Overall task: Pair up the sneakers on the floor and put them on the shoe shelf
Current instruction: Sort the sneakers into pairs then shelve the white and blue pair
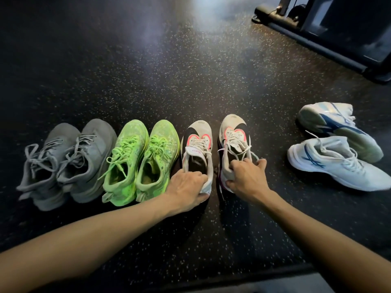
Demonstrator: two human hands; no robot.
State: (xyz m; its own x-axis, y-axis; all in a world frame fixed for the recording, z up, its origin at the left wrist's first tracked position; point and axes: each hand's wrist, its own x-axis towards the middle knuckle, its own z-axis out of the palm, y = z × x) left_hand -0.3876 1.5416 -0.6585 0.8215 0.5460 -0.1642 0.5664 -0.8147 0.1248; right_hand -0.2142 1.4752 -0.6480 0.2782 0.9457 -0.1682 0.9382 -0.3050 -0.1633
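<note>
Left grip (186,188) clutching beige sneaker's (197,144) heel, right grip (246,176) clutching its mate (232,134), fingertips hidden inside

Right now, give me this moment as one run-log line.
stage: pairing | left hand: grips beige shoe heel | right hand: grips its mate | grey pair, green pair: side by side | white pair: unaligned | shelf: unseen

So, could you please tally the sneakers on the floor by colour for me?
Grey sneakers: 2
Neon green sneakers: 2
Cream sneakers with black and pink: 2, left hand gripping one, right hand the other
White and blue sneakers: 2
Total: 8
</note>
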